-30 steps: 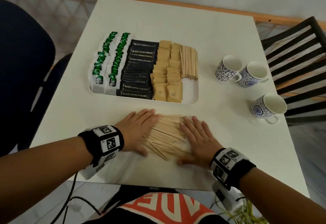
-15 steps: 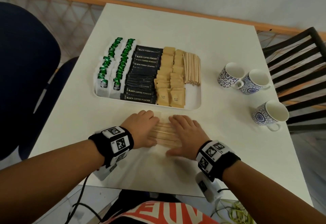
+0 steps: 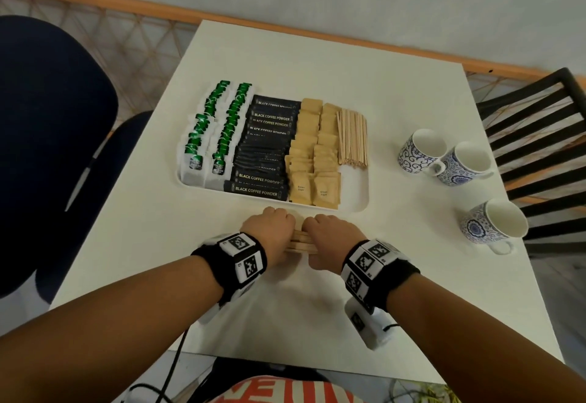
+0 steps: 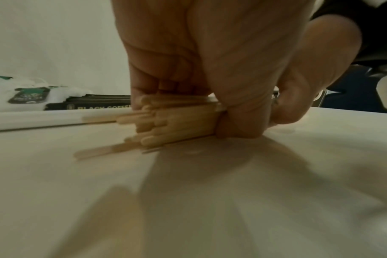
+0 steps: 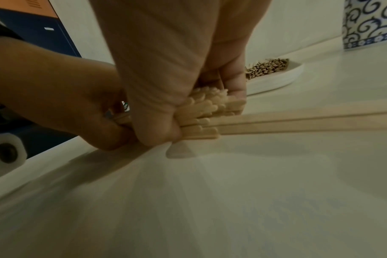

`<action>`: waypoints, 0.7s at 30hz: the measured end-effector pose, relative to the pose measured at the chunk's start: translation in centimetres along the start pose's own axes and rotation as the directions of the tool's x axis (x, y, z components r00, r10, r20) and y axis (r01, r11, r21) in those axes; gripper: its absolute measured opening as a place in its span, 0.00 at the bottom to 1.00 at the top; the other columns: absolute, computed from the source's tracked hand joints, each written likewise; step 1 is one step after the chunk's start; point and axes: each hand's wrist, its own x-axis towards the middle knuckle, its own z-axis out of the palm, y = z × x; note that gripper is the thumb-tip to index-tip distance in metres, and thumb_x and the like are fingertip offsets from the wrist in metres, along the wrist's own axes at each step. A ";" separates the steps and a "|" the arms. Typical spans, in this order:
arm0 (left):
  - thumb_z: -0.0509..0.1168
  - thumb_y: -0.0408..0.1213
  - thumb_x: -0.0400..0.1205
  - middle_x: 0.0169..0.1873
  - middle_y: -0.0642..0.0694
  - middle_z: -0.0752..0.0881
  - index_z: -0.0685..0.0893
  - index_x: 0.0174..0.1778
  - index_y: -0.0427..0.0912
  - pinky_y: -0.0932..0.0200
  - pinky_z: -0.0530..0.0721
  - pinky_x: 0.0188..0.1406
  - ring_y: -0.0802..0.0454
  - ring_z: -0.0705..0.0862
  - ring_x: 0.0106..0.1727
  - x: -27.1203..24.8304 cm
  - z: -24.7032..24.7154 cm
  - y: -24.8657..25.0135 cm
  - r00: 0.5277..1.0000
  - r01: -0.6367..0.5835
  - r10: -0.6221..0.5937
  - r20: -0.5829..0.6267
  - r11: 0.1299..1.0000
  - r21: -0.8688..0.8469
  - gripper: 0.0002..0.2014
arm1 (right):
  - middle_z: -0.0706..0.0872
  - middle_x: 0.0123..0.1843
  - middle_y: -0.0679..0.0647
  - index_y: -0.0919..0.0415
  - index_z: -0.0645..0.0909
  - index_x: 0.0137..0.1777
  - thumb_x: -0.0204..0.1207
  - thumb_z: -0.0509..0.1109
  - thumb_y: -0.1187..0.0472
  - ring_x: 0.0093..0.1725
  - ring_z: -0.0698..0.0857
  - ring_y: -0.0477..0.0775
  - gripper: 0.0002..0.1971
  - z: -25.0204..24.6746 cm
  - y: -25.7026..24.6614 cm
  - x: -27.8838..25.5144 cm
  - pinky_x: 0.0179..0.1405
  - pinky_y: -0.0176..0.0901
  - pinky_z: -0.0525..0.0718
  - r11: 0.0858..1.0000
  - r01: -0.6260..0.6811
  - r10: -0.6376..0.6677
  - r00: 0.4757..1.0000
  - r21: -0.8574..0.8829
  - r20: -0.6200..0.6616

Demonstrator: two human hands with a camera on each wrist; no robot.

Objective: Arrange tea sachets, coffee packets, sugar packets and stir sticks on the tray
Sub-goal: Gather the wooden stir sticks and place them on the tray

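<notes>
A bundle of wooden stir sticks (image 3: 302, 242) lies on the table just in front of the white tray (image 3: 360, 193). My left hand (image 3: 273, 234) grips its left half and my right hand (image 3: 326, 237) grips its right half, fingers curled over the top and thumbs underneath. In the left wrist view the stick ends (image 4: 148, 125) poke out past my left hand (image 4: 199, 78). In the right wrist view my right hand (image 5: 179, 87) clasps the sticks (image 5: 201, 113), and a few reach out to the right. On the tray lie green tea sachets (image 3: 218, 136), black coffee packets (image 3: 266, 152), brown sugar packets (image 3: 314, 155) and a row of stir sticks (image 3: 352, 139).
Three blue-patterned cups (image 3: 444, 158) stand on the table (image 3: 317, 307) to the right of the tray, one of them nearer (image 3: 493, 226). A dark blue chair (image 3: 47, 136) is at the left, a black slatted chair (image 3: 539, 136) at the right.
My flat hands spread over the loose pile have slid together and curled round it. The scattered sticks are now gathered into one tight bundle between them.
</notes>
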 end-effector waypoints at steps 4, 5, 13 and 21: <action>0.63 0.45 0.82 0.66 0.42 0.71 0.70 0.67 0.41 0.51 0.78 0.54 0.44 0.71 0.68 0.6 0.3 0.1 1.000 0.010 -0.010 -0.020 1.000 0.027 0.21 | 0.76 0.59 0.55 0.58 0.71 0.62 0.69 0.72 0.53 0.57 0.77 0.57 0.23 -0.2 0.0 0.6 0.44 0.45 0.73 1.000 -0.002 0.001 1.000 0.016 0.028; 0.63 0.46 0.82 0.66 0.42 0.71 0.69 0.68 0.41 0.51 0.78 0.54 0.44 0.71 0.68 0.7 0.3 0.1 1.000 0.003 -0.002 -0.023 1.000 0.028 0.21 | 0.76 0.60 0.55 0.58 0.71 0.62 0.69 0.72 0.53 0.58 0.76 0.57 0.23 -0.2 0.1 0.6 0.45 0.45 0.74 1.000 0.000 -0.001 1.000 0.021 0.023; 0.66 0.48 0.78 0.57 0.45 0.81 0.74 0.56 0.46 0.53 0.76 0.47 0.44 0.81 0.55 0.6 -0.4 -1.6 0.995 -0.095 0.091 -0.050 0.991 -0.090 0.16 | 0.79 0.58 0.55 0.58 0.70 0.62 0.72 0.67 0.59 0.56 0.79 0.58 0.19 -0.5 -0.1 0.8 0.43 0.43 0.72 1.000 0.001 -0.002 0.999 -0.028 -0.037; 0.67 0.51 0.76 0.43 0.52 0.82 0.74 0.37 0.53 0.59 0.78 0.43 0.50 0.81 0.45 0.5 -1.4 -1.4 1.000 -0.017 0.017 0.003 0.986 -0.165 0.09 | 0.80 0.56 0.56 0.59 0.73 0.60 0.70 0.69 0.57 0.55 0.81 0.59 0.18 -1.1 -0.4 1.0 0.42 0.45 0.75 0.999 0.006 -0.004 1.000 -0.052 0.028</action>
